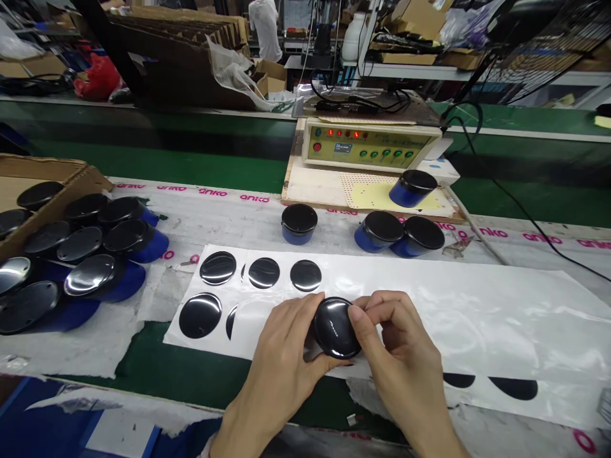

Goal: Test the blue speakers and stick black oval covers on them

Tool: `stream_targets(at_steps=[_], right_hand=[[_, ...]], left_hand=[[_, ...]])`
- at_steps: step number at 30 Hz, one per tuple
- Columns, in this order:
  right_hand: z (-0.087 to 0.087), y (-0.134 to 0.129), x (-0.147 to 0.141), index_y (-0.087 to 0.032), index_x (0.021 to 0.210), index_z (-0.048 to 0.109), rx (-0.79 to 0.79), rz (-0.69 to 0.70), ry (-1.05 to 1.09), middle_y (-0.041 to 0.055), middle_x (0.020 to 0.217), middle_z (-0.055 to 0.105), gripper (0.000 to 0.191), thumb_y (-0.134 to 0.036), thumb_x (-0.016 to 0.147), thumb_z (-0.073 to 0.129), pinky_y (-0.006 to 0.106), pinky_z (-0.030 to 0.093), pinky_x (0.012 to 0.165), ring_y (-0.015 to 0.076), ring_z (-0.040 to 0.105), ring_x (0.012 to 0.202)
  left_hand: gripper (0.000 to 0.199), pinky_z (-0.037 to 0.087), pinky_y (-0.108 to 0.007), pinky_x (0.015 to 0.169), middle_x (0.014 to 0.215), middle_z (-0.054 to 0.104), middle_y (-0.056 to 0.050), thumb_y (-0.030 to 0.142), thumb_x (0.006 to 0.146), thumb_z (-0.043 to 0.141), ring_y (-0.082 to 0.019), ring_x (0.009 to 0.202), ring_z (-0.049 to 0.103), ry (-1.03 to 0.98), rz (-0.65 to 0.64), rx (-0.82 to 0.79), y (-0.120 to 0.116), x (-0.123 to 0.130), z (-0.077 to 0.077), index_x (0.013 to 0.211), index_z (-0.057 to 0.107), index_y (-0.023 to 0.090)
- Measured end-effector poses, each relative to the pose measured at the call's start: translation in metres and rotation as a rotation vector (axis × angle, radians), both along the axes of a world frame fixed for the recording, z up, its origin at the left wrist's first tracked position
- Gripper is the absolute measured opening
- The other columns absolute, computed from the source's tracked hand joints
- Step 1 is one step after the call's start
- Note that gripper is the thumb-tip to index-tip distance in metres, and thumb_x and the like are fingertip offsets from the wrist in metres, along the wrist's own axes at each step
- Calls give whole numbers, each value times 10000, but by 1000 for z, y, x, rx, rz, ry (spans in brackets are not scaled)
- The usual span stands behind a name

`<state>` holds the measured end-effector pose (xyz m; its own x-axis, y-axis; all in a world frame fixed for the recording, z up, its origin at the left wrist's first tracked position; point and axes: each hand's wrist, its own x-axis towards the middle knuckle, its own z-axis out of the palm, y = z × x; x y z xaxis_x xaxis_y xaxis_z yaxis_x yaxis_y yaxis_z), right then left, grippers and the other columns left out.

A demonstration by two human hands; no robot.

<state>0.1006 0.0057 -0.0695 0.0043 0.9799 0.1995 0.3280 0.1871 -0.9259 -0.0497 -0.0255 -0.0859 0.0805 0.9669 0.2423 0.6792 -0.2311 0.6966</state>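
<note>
A round, glossy black-topped piece (335,327) is held between my two hands above a white sheet. My left hand (291,356) curls around its left side, fingers on the far edge and thumb on the near edge. At its upper right rim, the thumb and fingers of my right hand (405,356) press together. Beneath lies the white sheet (405,286) with black glossy round stickers (200,315) at its left part; a few more dark rounds show at its lower right edge. Whatever is under the piece's top is mostly hidden by my left hand.
Several blue pots with black lids (90,275) crowd the left, beside a cardboard box (71,184) holding more. Single pots (299,224) stand behind the sheet. A control box (372,146) with lit buttons sits on a wooden board, one pot (413,188) in front; a cable runs right.
</note>
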Motion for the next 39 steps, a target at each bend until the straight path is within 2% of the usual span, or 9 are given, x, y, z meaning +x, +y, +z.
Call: stream_targets(at_steps=[7, 9, 11, 16, 19, 23, 28, 34, 39], right_hand=[[10, 12, 14, -257, 1035, 448, -148, -47, -166, -92, 620, 423, 426, -444, 766, 721, 247, 366, 360, 111, 410, 410], [16, 15, 11, -267, 1112, 490, -223, 134, -231, -79, 616, 499, 464, -428, 752, 735, 261, 432, 426, 148, 524, 482], [18, 16, 3, -262, 1018, 597, -179, 304, -261, -5, 811, 622, 242, -393, 826, 663, 294, 511, 620, 186, 631, 730], [18, 15, 8, -213, 873, 656, -17, 275, -183, 32, 761, 642, 349, -410, 983, 388, 296, 520, 648, 172, 631, 672], [21, 35, 47, -222, 1080, 647, 53, 102, -304, 37, 779, 661, 368, -480, 959, 414, 292, 518, 516, 162, 602, 551], [26, 87, 99, -219, 1304, 535, 294, -96, -738, 149, 1217, 589, 547, -562, 881, 481, 442, 532, 710, 320, 621, 978], [26, 132, 112, -319, 1385, 467, 203, 57, -898, 116, 1354, 520, 575, -493, 847, 570, 368, 523, 606, 271, 682, 812], [37, 127, 123, -278, 1276, 527, 157, 95, -756, 78, 1233, 580, 391, -386, 902, 502, 350, 529, 716, 236, 670, 909], [45, 126, 135, -285, 1166, 575, 143, 67, -627, 80, 1237, 564, 320, -388, 864, 554, 422, 525, 745, 282, 643, 956]], left_hand=[[661, 504, -417, 932, 1235, 619, -69, 331, 755, 762, -265, 1134, 579, 4, 69, -7, 2, 3, 1, 1308, 408, 259], [641, 508, -425, 931, 1236, 619, -70, 298, 759, 758, -267, 1132, 584, -5, 46, -11, 2, 5, 1, 1301, 418, 265], [608, 510, -424, 933, 1228, 622, -62, 297, 775, 742, -259, 1128, 591, -19, 19, -19, -2, 7, 0, 1295, 425, 281], [672, 516, -421, 949, 1239, 632, -50, 298, 745, 762, -265, 1138, 605, 80, 4, 31, -6, -11, 12, 1316, 409, 300], [629, 491, -451, 978, 1276, 613, -85, 350, 787, 708, -296, 1164, 594, 218, 143, 94, 39, -55, 42, 1343, 428, 261], [690, 502, -507, 896, 1190, 595, -162, 429, 838, 630, -354, 1058, 631, 332, 360, 48, 152, -116, 81, 1428, 382, 171], [423, 526, -432, 872, 1175, 595, -80, 415, 930, 521, -236, 995, 629, 272, 444, 166, 229, -126, 75, 1252, 530, 140], [406, 485, -510, 929, 1280, 552, -96, 382, 909, 572, -283, 1128, 566, 259, 349, 313, 231, -118, 97, 1248, 529, 163], [268, 416, -456, 1062, 1234, 625, -78, 340, 924, 528, -236, 1180, 559, 329, -133, 301, 205, -49, 109, 1142, 635, 224]])
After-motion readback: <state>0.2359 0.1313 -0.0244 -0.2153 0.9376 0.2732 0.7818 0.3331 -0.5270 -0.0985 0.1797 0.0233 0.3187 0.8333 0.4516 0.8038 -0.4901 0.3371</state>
